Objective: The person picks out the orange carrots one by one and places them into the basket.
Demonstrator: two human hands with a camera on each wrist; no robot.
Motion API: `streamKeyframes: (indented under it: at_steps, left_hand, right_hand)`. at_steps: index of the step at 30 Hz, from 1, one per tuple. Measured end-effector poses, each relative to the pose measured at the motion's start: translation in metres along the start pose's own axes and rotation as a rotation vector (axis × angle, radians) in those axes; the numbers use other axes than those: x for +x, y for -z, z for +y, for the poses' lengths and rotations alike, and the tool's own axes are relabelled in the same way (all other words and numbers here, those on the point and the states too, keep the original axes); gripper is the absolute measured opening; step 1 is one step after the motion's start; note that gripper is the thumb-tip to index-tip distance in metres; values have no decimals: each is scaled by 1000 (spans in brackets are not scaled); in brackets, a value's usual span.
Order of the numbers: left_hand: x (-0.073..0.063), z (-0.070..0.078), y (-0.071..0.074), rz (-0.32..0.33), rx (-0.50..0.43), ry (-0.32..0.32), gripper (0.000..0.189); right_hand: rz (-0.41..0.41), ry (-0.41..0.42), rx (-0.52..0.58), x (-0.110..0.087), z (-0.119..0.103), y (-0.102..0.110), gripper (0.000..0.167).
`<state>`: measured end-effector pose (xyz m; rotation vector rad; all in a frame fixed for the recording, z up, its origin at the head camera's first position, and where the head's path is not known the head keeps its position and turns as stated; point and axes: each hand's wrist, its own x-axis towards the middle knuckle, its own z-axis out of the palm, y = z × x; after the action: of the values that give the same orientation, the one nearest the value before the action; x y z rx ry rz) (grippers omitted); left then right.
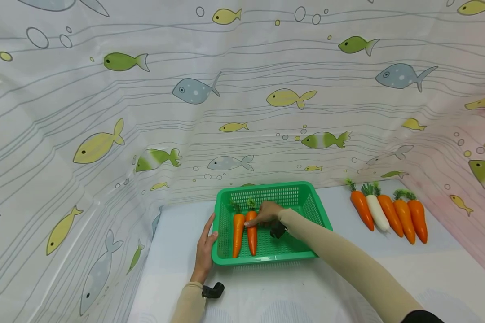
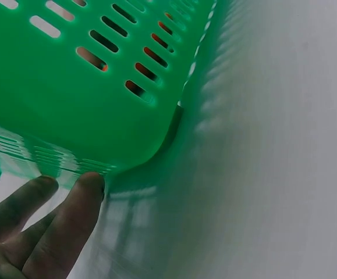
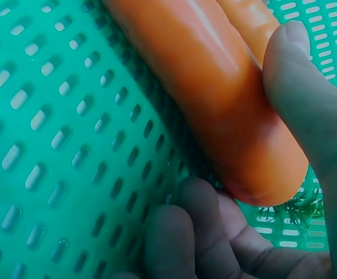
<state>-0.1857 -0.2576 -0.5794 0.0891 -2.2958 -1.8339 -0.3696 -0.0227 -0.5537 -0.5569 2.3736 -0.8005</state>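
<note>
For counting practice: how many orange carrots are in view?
6: two carrots in the green basket; on the table, one carrot left of the white radish, three carrots right of it.

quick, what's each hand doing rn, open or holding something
Left hand: open, fingers touching the left side of the green basket.
Right hand: closed, holding the right-hand carrot inside the basket.

Glossy carrots, smooth plastic basket

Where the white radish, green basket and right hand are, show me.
White radish [image 1: 377, 212]: head view, middle of its body.
Green basket [image 1: 283, 258]: head view, its near rim.
Right hand [image 1: 268, 213]: head view, back of the hand.
</note>
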Motion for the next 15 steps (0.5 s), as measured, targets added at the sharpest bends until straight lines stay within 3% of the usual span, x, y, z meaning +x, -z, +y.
streamKeyframes:
  at_steps: [15]
  left_hand:
    - [0, 0, 0, 4, -7, 12, 56]
  right_hand:
    - [-20, 6, 5, -7, -2, 2, 61]
